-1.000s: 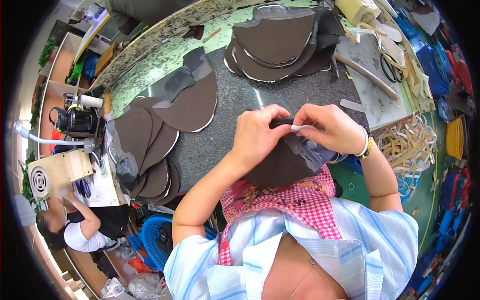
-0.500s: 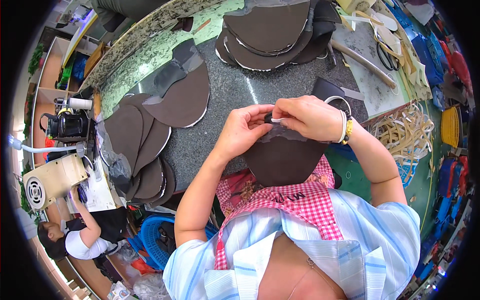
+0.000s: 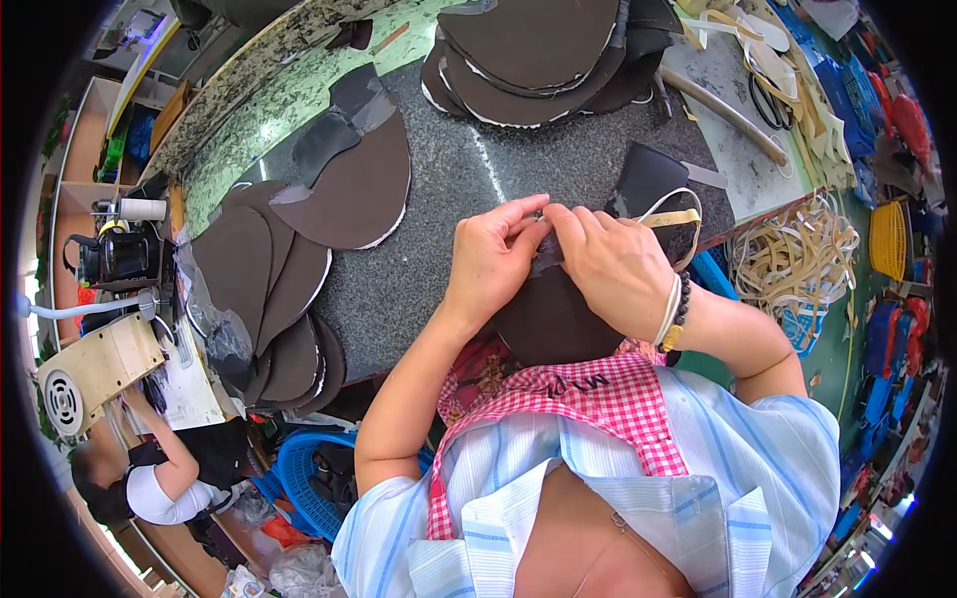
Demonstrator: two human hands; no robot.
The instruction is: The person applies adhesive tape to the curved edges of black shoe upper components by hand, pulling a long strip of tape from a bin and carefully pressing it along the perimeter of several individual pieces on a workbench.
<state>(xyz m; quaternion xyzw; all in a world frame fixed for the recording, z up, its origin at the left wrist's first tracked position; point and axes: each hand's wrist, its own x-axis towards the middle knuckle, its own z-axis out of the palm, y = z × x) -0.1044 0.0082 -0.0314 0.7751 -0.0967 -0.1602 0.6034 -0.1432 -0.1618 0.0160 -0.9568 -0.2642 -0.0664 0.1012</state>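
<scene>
Both hands had drawn nearer the body than a second before. The left hand [image 3: 493, 261] and right hand [image 3: 610, 267] pinched the far edge of the dark brown piece [image 3: 553, 321] at the near edge of the granite table [image 3: 439, 179], apparently peeling its grey backing.

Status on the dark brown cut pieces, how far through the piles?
Cannot tell which stacks are finished. In hand: both the left hand and right hand pinch the top edge of one dark brown piece at the granite table edge. Stacks lie at left and top, plus one separate piece.
</scene>
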